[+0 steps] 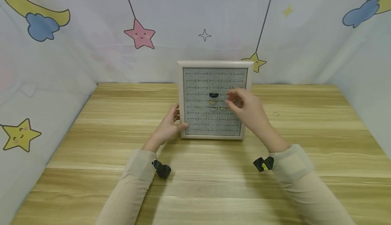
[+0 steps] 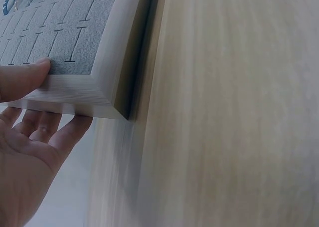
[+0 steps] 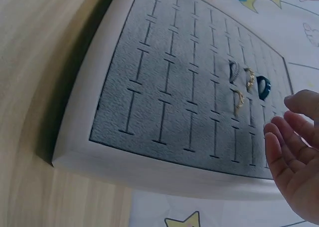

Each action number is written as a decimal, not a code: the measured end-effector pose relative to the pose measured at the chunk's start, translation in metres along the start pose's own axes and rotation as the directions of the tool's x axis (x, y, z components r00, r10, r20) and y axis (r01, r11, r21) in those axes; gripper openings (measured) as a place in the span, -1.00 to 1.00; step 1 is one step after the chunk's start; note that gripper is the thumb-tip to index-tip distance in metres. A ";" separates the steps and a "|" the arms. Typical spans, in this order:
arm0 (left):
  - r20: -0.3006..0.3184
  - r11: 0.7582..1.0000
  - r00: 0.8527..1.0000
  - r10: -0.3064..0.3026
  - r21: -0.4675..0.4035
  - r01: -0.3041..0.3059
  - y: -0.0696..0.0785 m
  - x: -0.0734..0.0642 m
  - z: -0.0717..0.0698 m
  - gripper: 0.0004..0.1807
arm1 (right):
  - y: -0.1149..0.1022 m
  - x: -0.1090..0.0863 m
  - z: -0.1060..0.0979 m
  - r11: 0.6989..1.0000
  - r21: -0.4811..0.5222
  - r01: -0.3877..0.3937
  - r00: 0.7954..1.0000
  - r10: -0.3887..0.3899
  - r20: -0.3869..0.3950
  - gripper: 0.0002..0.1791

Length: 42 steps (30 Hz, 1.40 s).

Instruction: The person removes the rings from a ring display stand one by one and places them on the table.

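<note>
Grey pad [image 1: 193, 116], set in a pale frame [image 1: 212, 137], is stood roughly upright on the desk [image 1: 210, 177]. Four rings are seated in middle slots: dark ring [image 1: 213, 95], gold ring [image 1: 213, 101] and silver ring [image 1: 213, 108] in one column, second gold ring [image 1: 223, 108] just right of the silver one. A loose ring [image 1: 276, 114] is seen on the desk, right of the frame. Frame's near left side is grasped by the left hand [image 1: 168, 126], thumb in front. Right hand [image 1: 248, 107] is held before the pad's right part, fingers loosely curved, released; no ring is made out between them. Step in hand is judged as slot-filling, mostly handled. Next, probably, the loose ring needs to be pinched, lined up and pressed into a bare slot, frame steadied.
</note>
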<state>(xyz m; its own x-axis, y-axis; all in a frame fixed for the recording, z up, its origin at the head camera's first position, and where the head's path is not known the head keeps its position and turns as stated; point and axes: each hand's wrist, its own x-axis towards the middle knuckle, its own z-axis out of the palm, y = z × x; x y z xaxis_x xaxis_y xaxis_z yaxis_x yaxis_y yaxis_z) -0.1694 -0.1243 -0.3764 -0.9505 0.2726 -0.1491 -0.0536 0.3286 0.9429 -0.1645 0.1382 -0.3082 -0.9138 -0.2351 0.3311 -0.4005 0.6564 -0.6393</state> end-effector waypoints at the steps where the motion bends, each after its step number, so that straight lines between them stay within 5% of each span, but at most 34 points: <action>1: 0.001 1.000 1.000 0.000 -0.002 0.000 0.000 0.000 0.000 -0.14 | 0.000 0.000 0.002 1.000 -0.007 0.001 1.000 -0.001 0.014 -0.72; 11: 0.004 1.000 1.000 0.011 0.009 -0.011 0.000 0.000 -0.001 -0.14 | -0.004 0.000 0.012 0.993 -0.109 0.034 0.998 -0.028 0.057 -0.71; 42: 0.009 1.000 1.000 0.003 -0.003 -0.003 0.000 -0.001 0.000 -0.14 | -0.003 -0.003 0.022 0.971 -0.207 0.116 0.993 -0.108 0.049 -0.81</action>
<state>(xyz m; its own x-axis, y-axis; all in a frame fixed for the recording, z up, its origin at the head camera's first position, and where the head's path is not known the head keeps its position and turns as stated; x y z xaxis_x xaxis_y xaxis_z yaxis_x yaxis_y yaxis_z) -0.1685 -0.1250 -0.3759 -0.9479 0.2819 -0.1486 -0.0514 0.3249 0.9444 -0.1618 0.1211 -0.3228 -0.8673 -0.3398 0.3638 -0.4814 0.7586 -0.4391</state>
